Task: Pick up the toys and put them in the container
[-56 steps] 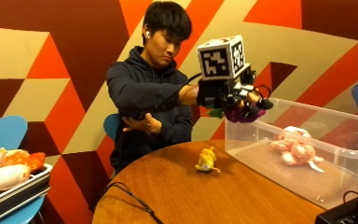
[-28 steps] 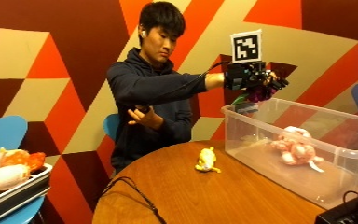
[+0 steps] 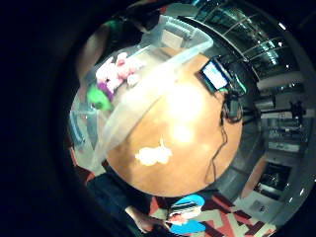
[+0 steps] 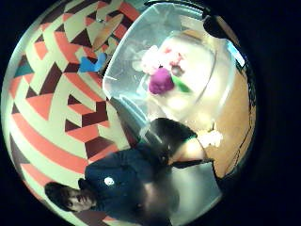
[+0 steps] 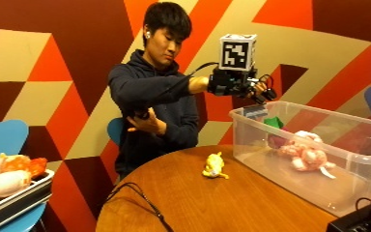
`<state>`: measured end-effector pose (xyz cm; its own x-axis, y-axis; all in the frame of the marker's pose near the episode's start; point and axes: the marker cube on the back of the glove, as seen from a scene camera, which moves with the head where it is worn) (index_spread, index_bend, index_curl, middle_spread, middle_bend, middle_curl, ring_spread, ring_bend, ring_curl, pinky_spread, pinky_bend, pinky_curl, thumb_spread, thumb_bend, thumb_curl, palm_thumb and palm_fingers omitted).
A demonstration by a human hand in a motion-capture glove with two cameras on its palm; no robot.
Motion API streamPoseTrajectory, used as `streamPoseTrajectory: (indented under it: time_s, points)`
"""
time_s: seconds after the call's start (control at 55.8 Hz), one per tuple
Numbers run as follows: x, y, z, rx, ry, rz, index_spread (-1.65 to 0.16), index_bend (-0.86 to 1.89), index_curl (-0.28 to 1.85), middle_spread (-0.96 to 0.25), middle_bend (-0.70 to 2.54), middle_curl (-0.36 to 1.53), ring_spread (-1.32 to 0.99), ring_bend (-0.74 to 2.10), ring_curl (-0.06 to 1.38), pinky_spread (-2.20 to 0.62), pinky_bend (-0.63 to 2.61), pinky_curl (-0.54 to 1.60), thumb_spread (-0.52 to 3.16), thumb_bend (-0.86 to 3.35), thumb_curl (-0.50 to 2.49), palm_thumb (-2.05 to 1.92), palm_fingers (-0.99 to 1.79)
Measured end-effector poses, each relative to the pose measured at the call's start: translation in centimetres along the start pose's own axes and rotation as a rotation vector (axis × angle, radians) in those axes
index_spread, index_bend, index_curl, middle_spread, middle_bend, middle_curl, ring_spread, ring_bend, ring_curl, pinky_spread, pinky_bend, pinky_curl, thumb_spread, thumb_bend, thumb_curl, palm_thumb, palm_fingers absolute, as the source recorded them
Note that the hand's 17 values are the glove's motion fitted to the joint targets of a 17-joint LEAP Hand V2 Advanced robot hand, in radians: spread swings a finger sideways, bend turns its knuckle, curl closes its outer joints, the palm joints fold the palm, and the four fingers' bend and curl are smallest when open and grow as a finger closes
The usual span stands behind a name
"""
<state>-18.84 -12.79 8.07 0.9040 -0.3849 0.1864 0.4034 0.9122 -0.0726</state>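
My gloved right hand point(image 5: 245, 84) hovers above the near left corner of the clear plastic container point(image 5: 255, 147), fingers relaxed and holding nothing. A purple and green toy point(image 5: 274, 132) sits inside the container against its left wall, beside a pink plush toy point(image 5: 305, 155). Both palm views look down into the container, showing the purple and green toy point(image 4: 162, 81) point(image 3: 100, 97) next to the pink plush point(image 4: 162, 59) point(image 3: 118, 69). A small yellow toy point(image 5: 214, 166) point(image 3: 153, 155) lies on the round wooden table point(image 5: 192, 203), left of the container.
A black cable point(image 5: 140, 199) runs across the table's front. A dark device point(image 5: 365, 221) sits at the front right corner. To the left, a blue chair point(image 5: 5, 140) carries a tray of more plush toys point(image 5: 8, 176). The person's bare hand point(image 5: 148, 123) is held at the chest.
The hand swung right, from over the table to above the container. The purple and green toy it held has left the hand and now lies in the container.
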Motion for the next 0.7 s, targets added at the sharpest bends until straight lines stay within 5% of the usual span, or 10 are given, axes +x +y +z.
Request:
streamPoseTrajectory:
  time_s: [0.305,0.699]
  points:
    - [7.4,7.7,4.8,-0.178,0.055,0.114,-0.24,0.15,0.51,-0.08,0.18,0.51,-0.11,0.20,0.31,-0.01,0.69,0.38,1.19,-0.01,0.41,0.17,-0.08]
    - [9.0,6.6,18.1,-0.438,0.062,0.073,-0.32,0.26,0.49,-0.03,0.09,0.34,-0.05,0.11,0.23,0.01,0.66,0.37,1.26,0.08,0.41,0.46,-0.20]
